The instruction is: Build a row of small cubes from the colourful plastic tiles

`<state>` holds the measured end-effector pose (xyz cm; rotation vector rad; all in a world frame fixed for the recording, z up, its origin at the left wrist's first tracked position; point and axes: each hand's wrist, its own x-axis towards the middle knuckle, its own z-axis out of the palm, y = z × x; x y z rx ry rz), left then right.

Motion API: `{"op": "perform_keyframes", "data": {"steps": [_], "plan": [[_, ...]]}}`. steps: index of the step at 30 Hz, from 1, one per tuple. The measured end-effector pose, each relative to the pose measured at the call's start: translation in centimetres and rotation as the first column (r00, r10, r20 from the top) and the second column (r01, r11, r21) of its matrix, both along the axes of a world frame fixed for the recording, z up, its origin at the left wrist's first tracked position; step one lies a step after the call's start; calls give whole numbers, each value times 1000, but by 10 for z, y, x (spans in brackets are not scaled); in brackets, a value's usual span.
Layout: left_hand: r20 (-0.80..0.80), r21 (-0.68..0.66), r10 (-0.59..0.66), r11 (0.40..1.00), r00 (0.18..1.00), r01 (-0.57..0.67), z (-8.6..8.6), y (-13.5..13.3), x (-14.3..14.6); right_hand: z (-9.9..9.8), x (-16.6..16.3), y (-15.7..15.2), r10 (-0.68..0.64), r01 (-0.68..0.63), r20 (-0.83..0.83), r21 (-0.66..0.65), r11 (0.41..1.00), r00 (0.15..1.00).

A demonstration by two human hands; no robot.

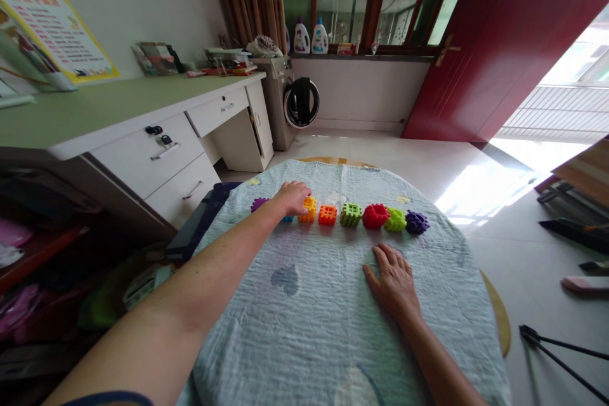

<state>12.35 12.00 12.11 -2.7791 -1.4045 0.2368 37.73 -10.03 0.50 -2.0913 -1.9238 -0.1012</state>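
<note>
A row of colourful plastic block cubes with notched, open-grid sides runs across the cloth. My left hand (292,197) is closed at the left part of the row, its fingers on the yellow-orange block (309,210). A blue block (288,219) is mostly hidden under this hand, and a purple block (258,203) shows behind my forearm. To the right stand an orange block (327,215), a green block (351,215), a red block (375,216), a lime block (395,219) and a dark violet block (417,222). My right hand (394,278) rests open on the cloth, nearer me than the red block.
A pale blue cloth (285,342) covers the round table. On the left stands a desk (118,108) with drawers, with a washing machine (280,101) beyond it. A red door (499,32) stands at the right, and thin black legs (561,346) reach in at lower right.
</note>
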Motion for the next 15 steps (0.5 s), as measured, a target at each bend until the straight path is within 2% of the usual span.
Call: {"op": "perform_keyframes", "data": {"steps": [3,5,7,9,12,15], "plan": [[27,13,-6,1000,1000,5,4,0,0,1,0,0,-2,2,-1,-13,1000,1000],[104,58,-36,998,994,31,8,-7,-2,1,0,0,-1,1,-4,-17,1000,1000],[233,136,-92,989,968,61,10,-24,-6,1,0,0,0,0,-7,-15,1000,1000],[378,219,-148,973,914,67,6,-53,-12,1,-1,0,0,0,-12,-9,1000,1000],[498,227,-225,966,838,125,-18,-108,-27,2,-1,0,-3,3,-21,-10,1000,1000],[566,153,-141,986,812,64,-55,-153,-48,3,-2,0,-12,11,-26,-25,1000,1000]]}}
